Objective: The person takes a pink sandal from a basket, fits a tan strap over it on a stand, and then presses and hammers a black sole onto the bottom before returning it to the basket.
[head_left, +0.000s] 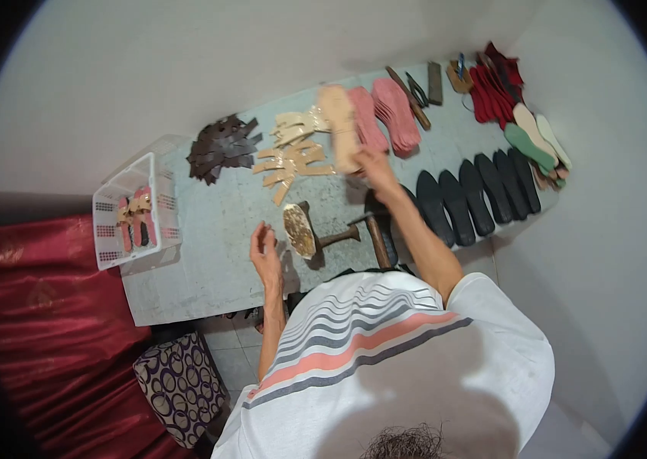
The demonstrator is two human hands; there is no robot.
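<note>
My right hand (371, 170) grips the lower end of a beige insole (339, 122), which is slightly blurred and lies beside the stacks of pink insoles (394, 115). My left hand (264, 246) is raised with its fingers bent and apart, holding nothing, left of a metal shoe anvil (299, 231) with a worn, pale top. A hammer (378, 239) lies to the right of the anvil. Beige strap pieces (293, 159) are spread left of the beige insole.
Black soles (457, 206) stand in a row at the right front. Dark brown straps (222, 149) lie at the left, near a white basket (100, 229) holding sandals. Red straps (488, 96), green insoles (528, 147) and tools (417, 90) are at the back right. A patterned stool (179, 386) stands below.
</note>
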